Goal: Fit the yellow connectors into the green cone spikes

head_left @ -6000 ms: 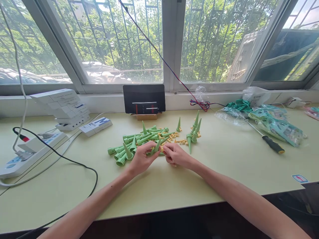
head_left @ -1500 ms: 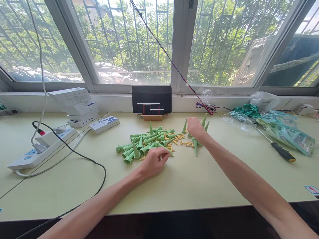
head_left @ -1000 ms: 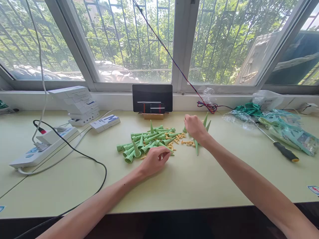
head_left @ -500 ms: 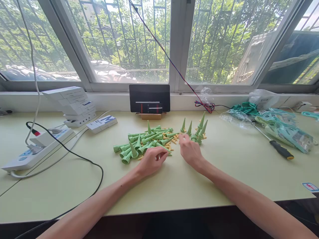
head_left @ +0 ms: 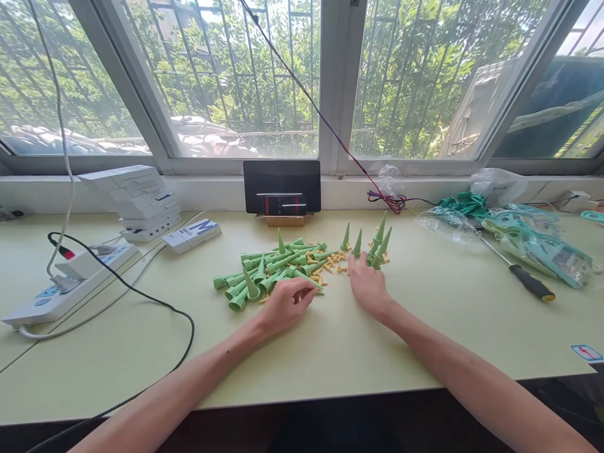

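Observation:
My left hand (head_left: 287,306) rests at the near right side of a pile of green plastic cone-shaped spikes (head_left: 257,277). Its thumb and forefinger are pinched together by one spike's tip; what lies between them is hidden. Fingers slightly apart, my right hand (head_left: 368,288) reaches over the table, its fingertips just in front of an upright green spike (head_left: 357,244). To its right stands a small cluster of upright spikes (head_left: 380,242) with yellow parts at their bases. Small yellow T-shaped pieces (head_left: 328,265) lie scattered between the pile and my right hand.
A black tablet (head_left: 283,179) with a phone before it stands at the back. White boxes (head_left: 141,198) and a power strip (head_left: 89,274) with cables are on the left. A screwdriver (head_left: 531,282) and plastic bags (head_left: 538,236) lie on the right.
My right hand has moved a little to the right, from the yellow pieces toward the upright spikes, uncovering a yellow piece. My left hand stays in place.

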Motion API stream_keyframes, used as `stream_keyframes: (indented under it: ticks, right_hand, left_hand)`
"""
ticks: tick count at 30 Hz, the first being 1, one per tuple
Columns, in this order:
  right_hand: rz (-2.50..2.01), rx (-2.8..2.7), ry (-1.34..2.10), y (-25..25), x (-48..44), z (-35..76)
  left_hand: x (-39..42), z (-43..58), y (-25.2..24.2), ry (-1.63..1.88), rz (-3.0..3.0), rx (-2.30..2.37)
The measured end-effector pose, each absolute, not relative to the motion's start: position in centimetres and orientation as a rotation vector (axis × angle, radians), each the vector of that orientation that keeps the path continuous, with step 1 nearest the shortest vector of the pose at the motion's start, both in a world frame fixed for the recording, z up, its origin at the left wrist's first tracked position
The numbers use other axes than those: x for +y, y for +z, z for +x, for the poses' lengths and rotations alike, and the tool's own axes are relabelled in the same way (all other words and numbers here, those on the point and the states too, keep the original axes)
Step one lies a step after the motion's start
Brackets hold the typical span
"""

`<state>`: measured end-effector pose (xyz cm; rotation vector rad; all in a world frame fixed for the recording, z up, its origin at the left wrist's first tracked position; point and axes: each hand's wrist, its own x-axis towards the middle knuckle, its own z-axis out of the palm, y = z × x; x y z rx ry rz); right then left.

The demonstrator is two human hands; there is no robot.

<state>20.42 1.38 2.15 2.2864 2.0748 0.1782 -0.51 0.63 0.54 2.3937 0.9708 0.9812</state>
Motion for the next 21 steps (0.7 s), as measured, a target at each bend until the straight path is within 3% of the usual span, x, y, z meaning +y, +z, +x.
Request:
stream_keyframes:
  ticks: [21]
  right_hand:
    - [2.224,2.169,0.123,2.16,0.85,19.74]
  left_hand:
    - [0.68,-0.67,0.43,0.955,2.391,1.003]
